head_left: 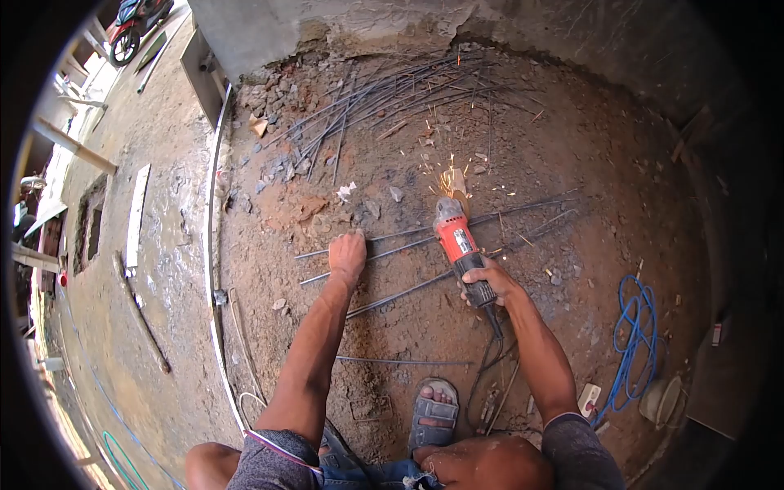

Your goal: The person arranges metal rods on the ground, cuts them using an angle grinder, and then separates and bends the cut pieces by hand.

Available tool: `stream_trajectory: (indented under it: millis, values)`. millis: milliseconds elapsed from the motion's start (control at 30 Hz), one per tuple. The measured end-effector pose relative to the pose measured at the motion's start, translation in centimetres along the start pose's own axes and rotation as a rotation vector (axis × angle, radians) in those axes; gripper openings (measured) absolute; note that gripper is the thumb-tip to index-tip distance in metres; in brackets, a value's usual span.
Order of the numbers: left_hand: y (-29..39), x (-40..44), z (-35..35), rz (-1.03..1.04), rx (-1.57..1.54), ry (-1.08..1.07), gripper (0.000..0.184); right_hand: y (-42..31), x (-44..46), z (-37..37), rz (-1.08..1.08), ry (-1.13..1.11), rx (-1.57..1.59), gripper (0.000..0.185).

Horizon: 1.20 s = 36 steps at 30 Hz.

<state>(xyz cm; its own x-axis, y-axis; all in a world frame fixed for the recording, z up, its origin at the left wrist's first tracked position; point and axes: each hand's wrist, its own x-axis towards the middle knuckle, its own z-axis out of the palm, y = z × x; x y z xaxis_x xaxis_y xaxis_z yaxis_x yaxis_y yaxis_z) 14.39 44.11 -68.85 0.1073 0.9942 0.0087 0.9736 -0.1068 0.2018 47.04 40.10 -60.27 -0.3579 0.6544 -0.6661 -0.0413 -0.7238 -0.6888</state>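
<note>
My right hand (pixel 492 282) is wrapped round the black rear body of a red angle grinder (pixel 456 238). Orange sparks (pixel 451 178) fly from its head, away from me. The disc is mostly hidden, and the head lies over the thin steel rods (pixel 401 248) on the dirt. My left hand (pixel 348 251) is closed in a fist over the left part of these rods, pressing them near the ground; how many it holds is hidden. Another steel rod (pixel 400 296) runs slantwise below, under the grinder. A shorter rod (pixel 404 361) lies nearer my feet.
A pile of steel rods (pixel 392 94) lies by the concrete wall (pixel 327 24). A coiled blue cable (pixel 635 343) and a power socket (pixel 588 400) sit at the right. The grinder's black cord (pixel 495 322) trails down near my sandalled foot (pixel 435 412). A long pale rail (pixel 211 212) runs along the left.
</note>
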Motion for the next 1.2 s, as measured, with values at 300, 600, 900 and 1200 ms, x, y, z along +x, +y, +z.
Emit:
stream_trajectory:
  millis: [300, 600, 900, 1200]
  values:
    - [-0.5, -0.1, 1.0, -0.038, -0.018, -0.011, 0.015, 0.0, -1.3, 0.3, -0.072, 0.000, 0.040, 0.050]
    - [4.0, -8.7, -2.7, 0.159, -0.392, 0.122, 0.021, 3.3, -11.5, -0.9, -0.100, 0.134, 0.026, 0.059]
    - [4.7, -11.6, -0.8, 0.241, -0.114, -0.159, 0.011, 6.3, -12.6, 1.1, -0.115, 0.094, 0.060, 0.059]
    - [3.4, -7.3, -2.5, 0.086, -0.125, -0.135, 0.014, 5.5, -8.5, 1.9, -0.171, 0.027, 0.006, 0.064]
